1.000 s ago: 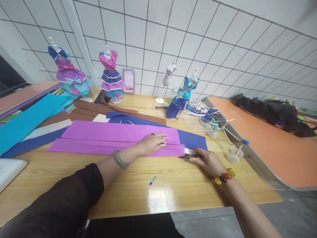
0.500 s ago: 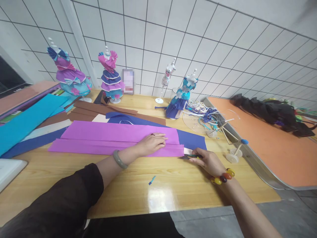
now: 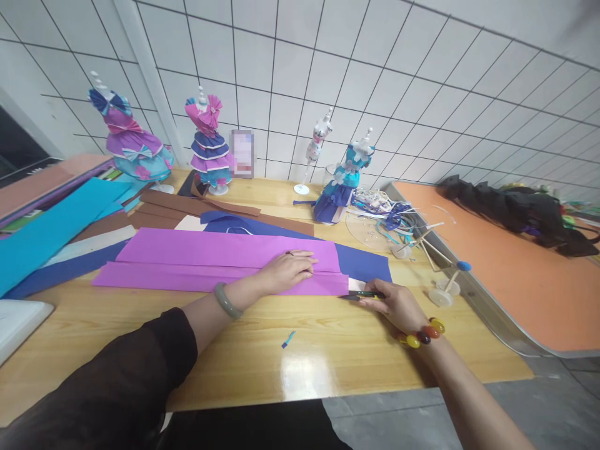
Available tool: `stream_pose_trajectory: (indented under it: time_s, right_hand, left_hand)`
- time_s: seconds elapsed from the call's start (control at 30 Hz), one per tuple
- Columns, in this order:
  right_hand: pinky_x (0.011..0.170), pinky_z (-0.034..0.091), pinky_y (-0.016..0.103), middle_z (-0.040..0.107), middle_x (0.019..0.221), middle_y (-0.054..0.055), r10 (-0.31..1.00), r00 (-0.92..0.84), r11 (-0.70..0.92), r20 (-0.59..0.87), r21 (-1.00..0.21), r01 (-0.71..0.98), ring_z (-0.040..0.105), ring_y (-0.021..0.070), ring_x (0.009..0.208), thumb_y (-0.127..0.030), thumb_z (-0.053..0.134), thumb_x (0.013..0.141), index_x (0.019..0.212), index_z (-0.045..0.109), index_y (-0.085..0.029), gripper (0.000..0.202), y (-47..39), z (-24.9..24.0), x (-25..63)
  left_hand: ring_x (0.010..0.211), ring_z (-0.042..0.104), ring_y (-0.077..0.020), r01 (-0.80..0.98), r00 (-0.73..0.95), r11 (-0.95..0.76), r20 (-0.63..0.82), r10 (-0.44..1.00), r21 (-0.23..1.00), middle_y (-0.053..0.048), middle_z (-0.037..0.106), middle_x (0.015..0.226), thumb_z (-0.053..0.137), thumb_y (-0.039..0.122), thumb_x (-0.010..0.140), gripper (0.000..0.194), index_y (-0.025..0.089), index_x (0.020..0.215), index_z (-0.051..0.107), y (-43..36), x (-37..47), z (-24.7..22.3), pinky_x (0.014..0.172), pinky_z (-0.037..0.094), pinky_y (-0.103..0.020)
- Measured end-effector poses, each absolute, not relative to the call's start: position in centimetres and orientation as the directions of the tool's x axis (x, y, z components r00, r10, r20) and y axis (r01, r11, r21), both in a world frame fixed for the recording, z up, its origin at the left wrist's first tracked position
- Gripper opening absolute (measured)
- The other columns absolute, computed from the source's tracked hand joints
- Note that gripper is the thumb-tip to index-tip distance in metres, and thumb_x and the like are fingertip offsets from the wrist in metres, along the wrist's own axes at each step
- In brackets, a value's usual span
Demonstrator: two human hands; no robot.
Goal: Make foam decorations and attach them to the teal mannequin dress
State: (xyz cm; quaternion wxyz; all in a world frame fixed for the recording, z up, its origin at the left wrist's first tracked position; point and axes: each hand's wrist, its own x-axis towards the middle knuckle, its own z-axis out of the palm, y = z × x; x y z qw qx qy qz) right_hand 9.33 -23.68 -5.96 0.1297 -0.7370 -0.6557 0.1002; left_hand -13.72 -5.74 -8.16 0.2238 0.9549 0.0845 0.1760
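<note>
Two long purple paper strips point(image 3: 187, 249) lie across the table, the nearer one along the lower edge of the other. My left hand point(image 3: 289, 270) rests flat on them near their right end, fingers stretched out and pointing right. Just past that end, my right hand point(image 3: 391, 301) is closed round the handles of dark scissors point(image 3: 350, 296), whose blades point left at the corner of the nearer strip. A blue sheet point(image 3: 363, 262) and a pale piece point(image 3: 357, 284) show from under the purple at the right.
Dressed mini mannequins point(image 3: 210, 147) stand along the tiled wall, with a bare one point(image 3: 319, 140) among them. Turquoise point(image 3: 60, 225) and brown sheets point(image 3: 164, 209) lie at the left. Paper scraps point(image 3: 389, 212) and a stick stand point(image 3: 443, 290) are at right. A small scrap point(image 3: 288, 339) lies in front.
Almost nothing differs. Both hands, the scissors and the purple strips stay in the same place, with only a slight shift of the view.
</note>
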Motion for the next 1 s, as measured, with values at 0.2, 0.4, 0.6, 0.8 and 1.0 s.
stream_pose_trajectory:
  time_s: [0.2, 0.4, 0.6, 0.8, 1.0]
  right_hand:
    - [0.052, 0.040, 0.026, 0.060, 0.061, 0.000, 0.992, 0.121, -0.100, 0.046, -0.323, 0.941, 0.054, 0.0152, 0.054, -0.059, 0.048, 0.073, 0.078, 0.056, -0.023, 0.037, -23.68, -5.97, 9.28]
    - [0.053, 0.041, 0.026, 0.061, 0.063, 0.001, 0.992, 0.107, -0.081, 0.074, -0.290, 0.953, 0.055, 0.0157, 0.056, -0.059, 0.048, 0.073, 0.078, 0.057, -0.023, 0.038, -23.69, -5.99, 9.29]
    - [0.053, 0.042, 0.026, 0.062, 0.066, 0.002, 0.993, 0.091, -0.069, 0.071, -0.273, 0.960, 0.056, 0.0164, 0.057, -0.060, 0.047, 0.073, 0.082, 0.057, -0.023, 0.040, -23.63, -6.14, 9.39]
    - [0.054, 0.042, 0.027, 0.062, 0.065, 0.002, 0.993, 0.101, -0.078, 0.066, -0.282, 0.956, 0.056, 0.0167, 0.058, -0.059, 0.047, 0.074, 0.081, 0.056, -0.022, 0.039, -23.64, -5.96, 9.27]
    - [0.051, 0.041, 0.026, 0.061, 0.063, 0.001, 0.990, 0.102, -0.071, 0.098, -0.280, 0.957, 0.056, 0.0160, 0.054, -0.058, 0.047, 0.075, 0.077, 0.056, -0.023, 0.037, -23.83, -5.95, 9.28]
  left_hand:
    - [0.120, 0.039, -0.0135, 0.080, 0.922, -0.889, 0.307, 0.238, 0.451, -0.001, 0.056, 0.118, 0.040, 0.030, 0.086, 0.022, 0.020, 0.088, 0.059, -5.70, -13.66, -8.34, 0.102, 0.029, -0.030]
    - [0.120, 0.039, -0.0129, 0.083, 0.921, -0.890, 0.306, 0.240, 0.448, 0.000, 0.055, 0.118, 0.039, 0.029, 0.086, 0.022, 0.020, 0.088, 0.059, -5.68, -13.63, -8.41, 0.102, 0.029, -0.030]
    - [0.119, 0.040, -0.0132, 0.079, 0.919, -0.883, 0.308, 0.244, 0.463, -0.001, 0.056, 0.117, 0.040, 0.029, 0.086, 0.022, 0.020, 0.087, 0.060, -5.70, -13.65, -8.31, 0.102, 0.029, -0.030]
    - [0.120, 0.039, -0.0133, 0.076, 0.919, -0.886, 0.312, 0.240, 0.457, -0.001, 0.056, 0.117, 0.039, 0.029, 0.086, 0.022, 0.020, 0.087, 0.059, -5.73, -13.72, -8.20, 0.102, 0.029, -0.030]
    - [0.119, 0.040, -0.0132, 0.082, 0.917, -0.885, 0.313, 0.247, 0.458, -0.002, 0.056, 0.117, 0.040, 0.029, 0.086, 0.022, 0.020, 0.087, 0.060, -5.75, -13.64, -8.20, 0.102, 0.029, -0.031]
